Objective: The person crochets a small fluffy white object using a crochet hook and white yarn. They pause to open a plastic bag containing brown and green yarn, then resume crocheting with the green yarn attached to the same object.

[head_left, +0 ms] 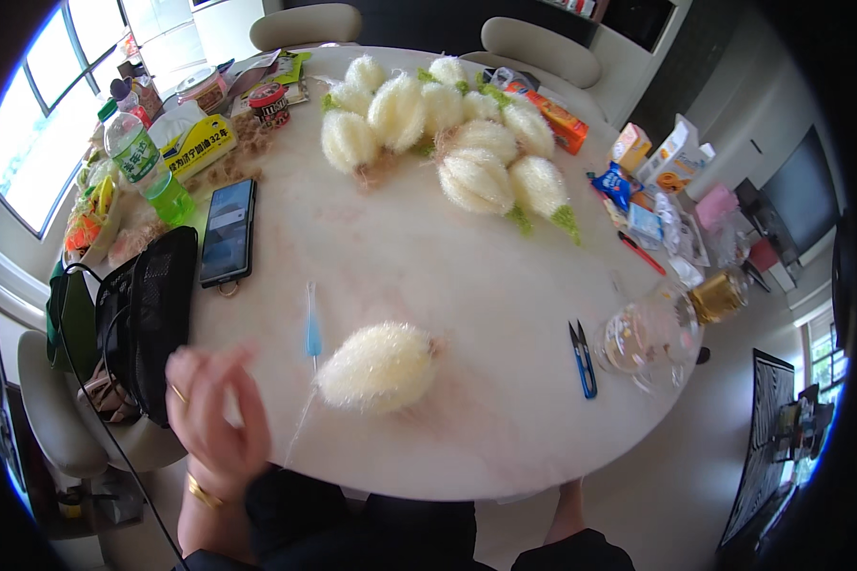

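Observation:
My left hand [218,414] is raised at the table's near left edge, blurred, with its fingers bent. Whether it pinches anything cannot be made out. Right of it lies a cream fuzzy yarn bulb [378,367] on its side, brown root-like fibres at its right end. From its left end a pale yarn tail [300,428] runs to the near edge. A crochet hook [313,332] with a light-blue handle lies just behind that end. My right hand is out of view; only its forearm shows below the table edge. Blue-handled thread snips [584,364] lie at the right.
Several similar bulbs [475,182], some green-tipped, are heaped at the back. A phone [228,232], black mesh bag [161,307], green drink bottle [143,164] and tissue pack [200,146] line the left. A clear container [643,335], red pen [641,253] and snack packets [618,185] occupy the right.

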`<state>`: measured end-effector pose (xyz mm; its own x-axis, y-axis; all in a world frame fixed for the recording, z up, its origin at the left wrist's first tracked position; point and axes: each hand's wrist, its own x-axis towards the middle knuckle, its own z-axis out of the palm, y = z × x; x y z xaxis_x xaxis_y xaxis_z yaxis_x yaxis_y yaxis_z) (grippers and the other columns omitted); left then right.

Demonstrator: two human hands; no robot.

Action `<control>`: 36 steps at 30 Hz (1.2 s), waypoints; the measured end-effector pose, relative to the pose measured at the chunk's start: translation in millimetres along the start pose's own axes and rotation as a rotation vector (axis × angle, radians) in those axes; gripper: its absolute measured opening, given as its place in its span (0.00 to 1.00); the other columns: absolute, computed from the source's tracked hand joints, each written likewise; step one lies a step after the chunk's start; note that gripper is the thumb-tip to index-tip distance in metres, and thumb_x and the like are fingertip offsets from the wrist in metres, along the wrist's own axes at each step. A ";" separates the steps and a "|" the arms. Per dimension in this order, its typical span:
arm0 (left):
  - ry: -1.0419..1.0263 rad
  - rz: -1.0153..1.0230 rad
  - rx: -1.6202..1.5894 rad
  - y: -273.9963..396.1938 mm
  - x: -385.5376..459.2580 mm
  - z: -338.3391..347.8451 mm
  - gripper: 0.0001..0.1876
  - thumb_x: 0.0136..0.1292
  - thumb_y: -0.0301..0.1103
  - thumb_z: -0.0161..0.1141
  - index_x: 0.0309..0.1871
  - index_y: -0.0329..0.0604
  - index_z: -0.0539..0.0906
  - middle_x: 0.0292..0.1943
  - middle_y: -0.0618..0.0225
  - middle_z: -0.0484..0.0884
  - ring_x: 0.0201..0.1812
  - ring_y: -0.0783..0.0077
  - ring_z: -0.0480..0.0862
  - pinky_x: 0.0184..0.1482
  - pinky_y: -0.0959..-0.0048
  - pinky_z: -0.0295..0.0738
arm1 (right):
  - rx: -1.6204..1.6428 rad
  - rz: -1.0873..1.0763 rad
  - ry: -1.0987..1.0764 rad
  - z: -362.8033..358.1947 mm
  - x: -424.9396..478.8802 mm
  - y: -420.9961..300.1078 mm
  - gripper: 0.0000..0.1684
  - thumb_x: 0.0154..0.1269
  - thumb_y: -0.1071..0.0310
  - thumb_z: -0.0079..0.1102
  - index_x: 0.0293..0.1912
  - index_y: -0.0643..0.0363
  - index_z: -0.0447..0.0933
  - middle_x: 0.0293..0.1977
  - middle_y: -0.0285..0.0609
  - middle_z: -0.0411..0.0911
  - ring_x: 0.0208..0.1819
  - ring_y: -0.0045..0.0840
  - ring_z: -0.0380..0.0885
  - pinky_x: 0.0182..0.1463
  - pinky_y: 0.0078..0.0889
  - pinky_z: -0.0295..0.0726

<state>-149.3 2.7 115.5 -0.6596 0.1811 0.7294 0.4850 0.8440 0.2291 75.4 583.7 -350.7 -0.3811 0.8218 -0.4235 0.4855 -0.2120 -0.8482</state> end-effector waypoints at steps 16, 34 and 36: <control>-0.870 0.489 -1.356 116.4 -125.4 12.6 0.26 0.57 0.18 0.56 0.62 0.30 0.72 0.61 0.49 0.71 0.57 0.49 0.77 0.58 0.60 0.76 | -0.251 -0.460 -0.055 -155.7 -291.6 -242.6 0.13 0.57 0.71 0.63 0.20 0.56 0.71 0.18 0.25 0.68 0.22 0.09 0.63 0.27 0.20 0.60; -0.567 0.570 -1.244 182.1 -83.4 -8.8 0.12 0.62 0.33 0.62 0.42 0.33 0.81 0.48 0.53 0.80 0.48 0.50 0.80 0.55 0.59 0.75 | -0.053 -0.608 -0.293 -114.5 -417.6 -321.2 0.16 0.55 0.76 0.67 0.19 0.56 0.70 0.16 0.26 0.69 0.20 0.08 0.63 0.25 0.18 0.62; -0.459 0.634 -1.057 143.3 -64.8 -12.8 0.11 0.59 0.34 0.64 0.41 0.36 0.82 0.42 0.58 0.82 0.42 0.53 0.82 0.47 0.61 0.79 | -0.028 -0.589 -0.292 -107.4 -418.7 -322.8 0.16 0.55 0.76 0.67 0.18 0.56 0.70 0.16 0.26 0.69 0.20 0.08 0.63 0.25 0.17 0.62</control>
<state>-29.7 105.4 109.2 -0.1853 0.7278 0.6603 0.8548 -0.2122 0.4737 162.7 364.9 134.6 -0.7852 0.6181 0.0371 0.1489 0.2467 -0.9576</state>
